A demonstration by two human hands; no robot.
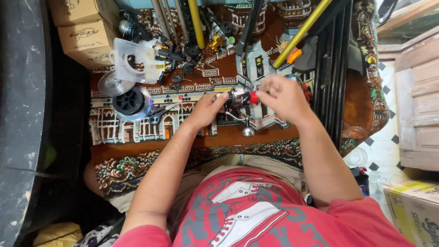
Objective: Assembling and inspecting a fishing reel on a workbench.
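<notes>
Fingers of my left hand (208, 110) wrap the fishing reel (240, 100) mid-rug (137, 155) — my right hand (281, 96) pinches its red end, fingertips together. Black line spool (130, 101) sits left, scissors (157, 114) beside it.

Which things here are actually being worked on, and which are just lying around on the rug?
In hand:
left hand and right hand, both gripping the fishing reel with the red part

Lying about:
line spool
scissors
clear plastic package
yellow rods
black rods
cardboard boxes
</notes>
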